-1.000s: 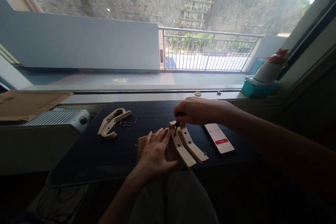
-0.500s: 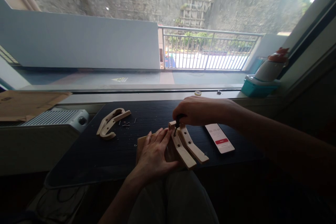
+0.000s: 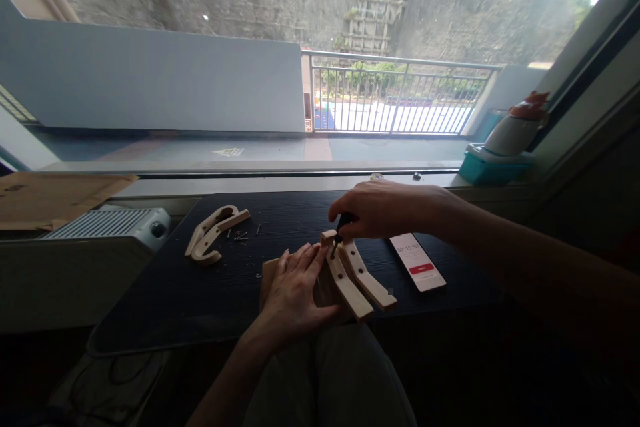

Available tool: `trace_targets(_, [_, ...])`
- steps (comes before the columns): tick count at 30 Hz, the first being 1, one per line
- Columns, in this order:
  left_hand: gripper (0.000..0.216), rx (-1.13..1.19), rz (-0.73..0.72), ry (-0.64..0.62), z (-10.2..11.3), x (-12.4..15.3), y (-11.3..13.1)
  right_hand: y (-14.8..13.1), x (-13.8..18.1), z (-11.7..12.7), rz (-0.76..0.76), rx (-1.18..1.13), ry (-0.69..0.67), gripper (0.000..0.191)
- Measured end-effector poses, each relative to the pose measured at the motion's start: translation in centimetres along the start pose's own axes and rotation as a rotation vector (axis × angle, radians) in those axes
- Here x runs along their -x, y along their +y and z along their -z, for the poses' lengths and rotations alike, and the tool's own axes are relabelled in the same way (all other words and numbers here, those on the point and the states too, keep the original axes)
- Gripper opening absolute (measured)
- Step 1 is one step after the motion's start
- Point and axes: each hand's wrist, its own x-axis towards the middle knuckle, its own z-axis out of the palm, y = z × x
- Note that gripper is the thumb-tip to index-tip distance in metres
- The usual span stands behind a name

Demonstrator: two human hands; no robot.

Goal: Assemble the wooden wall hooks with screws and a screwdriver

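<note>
My right hand (image 3: pixel 370 209) is closed round the dark handle of a screwdriver (image 3: pixel 344 221), its tip pointing down at a hole in the nearer wooden hook (image 3: pixel 350 290). A second wooden hook (image 3: pixel 369 275) lies alongside to the right, with dark holes along it. My left hand (image 3: pixel 299 287) lies flat with fingers spread on a wooden board (image 3: pixel 270 273), its fingertips by the nearer hook. The board is mostly hidden under that hand. Two more wooden hooks (image 3: pixel 215 233) rest on the left of the table, beside several loose screws (image 3: pixel 241 235).
On the black table (image 3: pixel 165 307), a phone (image 3: pixel 419 263) showing a timer lies right of the hooks. A teal box (image 3: pixel 493 165) with a bottle (image 3: pixel 515 127) on it stands on the sill. Left are a white heater (image 3: pixel 115 223) and cardboard (image 3: pixel 55 197).
My right hand has shifted slightly and the screwdriver handle is tilted a little differently. My left hand and the hooks stay in place.
</note>
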Motion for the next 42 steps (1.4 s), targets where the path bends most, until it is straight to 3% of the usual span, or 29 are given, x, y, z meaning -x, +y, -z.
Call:
trace_targets(8, [0.097,0.007,-0.003,0.009,-0.2,-0.1,-0.2,-0.4,-0.1,0.2,0.086,0.004,-0.027,0.022])
trace_targets(16, [0.097,0.016,0.000,0.000,0.0,-0.1,-0.1,0.3,-0.3,-0.4,-0.002,-0.094,-0.021,0.019])
trace_targets(29, [0.098,0.033,-0.019,0.033,-0.4,0.0,-0.3,-1.7,-0.2,-4.1,-0.072,-0.004,0.247,0.024])
trace_targets(34, [0.098,0.023,-0.035,0.052,-0.7,0.0,-0.5,-1.5,0.1,-5.3,-0.177,-0.050,0.338,0.023])
trace_targets(42, [0.096,0.016,-0.055,0.072,-0.6,0.3,-0.3,-0.9,-0.5,-5.8,-0.243,-0.085,0.392,0.033])
